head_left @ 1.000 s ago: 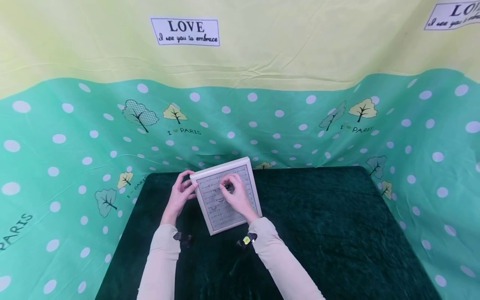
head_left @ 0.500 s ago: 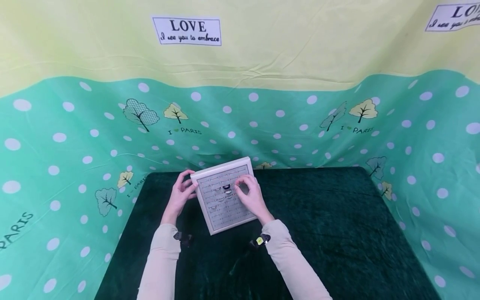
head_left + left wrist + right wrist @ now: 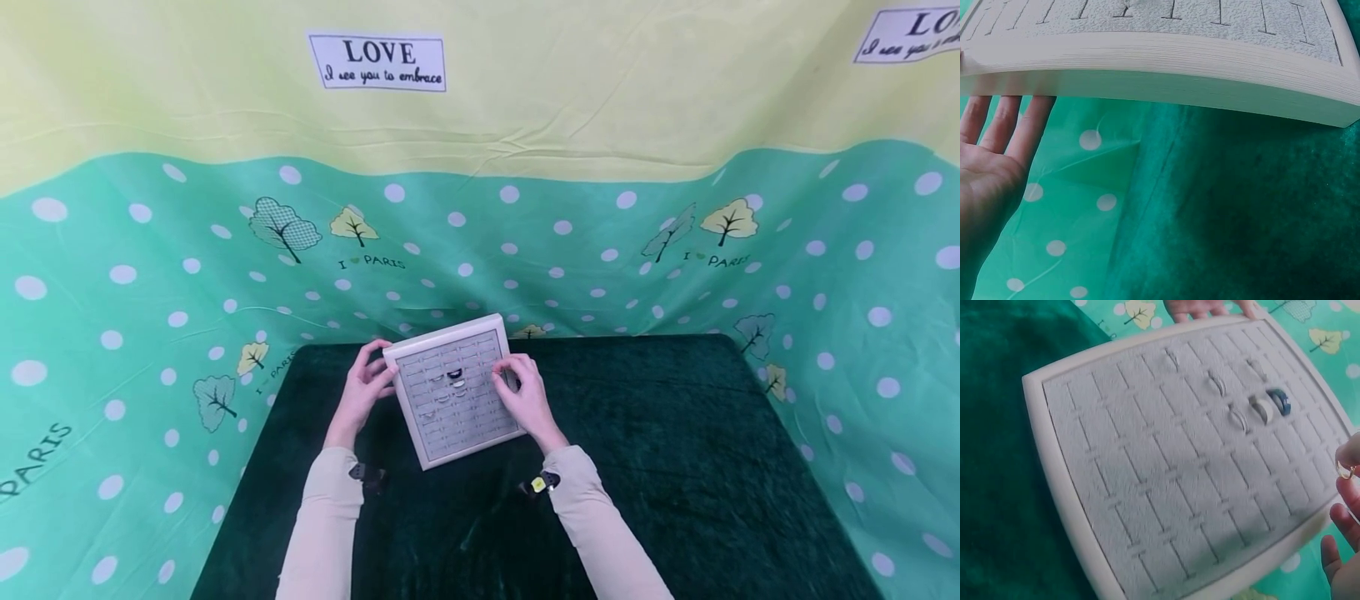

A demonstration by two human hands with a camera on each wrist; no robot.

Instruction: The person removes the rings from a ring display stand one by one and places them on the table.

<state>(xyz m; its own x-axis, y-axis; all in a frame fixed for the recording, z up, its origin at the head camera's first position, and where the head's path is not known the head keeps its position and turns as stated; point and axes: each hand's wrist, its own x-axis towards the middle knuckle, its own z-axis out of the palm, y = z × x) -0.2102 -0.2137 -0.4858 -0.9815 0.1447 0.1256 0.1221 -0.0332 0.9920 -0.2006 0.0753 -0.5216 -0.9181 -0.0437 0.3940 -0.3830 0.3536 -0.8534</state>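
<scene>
A ring display tray (image 3: 442, 337) with a pale frame and grey slotted padding is tilted up towards the head camera. My left hand (image 3: 360, 396) grips its upper left corner, thumb in front and fingers behind. At the tray's right edge, my right hand (image 3: 527, 402) pinches a thin gold ring (image 3: 1342, 469) between thumb and forefinger. Several rings sit in the middle slots, among them a dark blue ring (image 3: 1279, 401), a broad whitish ring (image 3: 1261, 409) and a thin silver ring (image 3: 1239, 419). Most other slots hold no ring.
A dark green velvet cloth (image 3: 675, 467) covers the table under the tray. Behind and at both sides hangs a green and yellow curtain (image 3: 510, 225) with white dots and printed trees. The tray's top edge is near the back curtain.
My right hand has moved right across the tray, from the middle slots to its right edge, uncovering the dark blue ring. The left hand and tray have stayed nearly still.
</scene>
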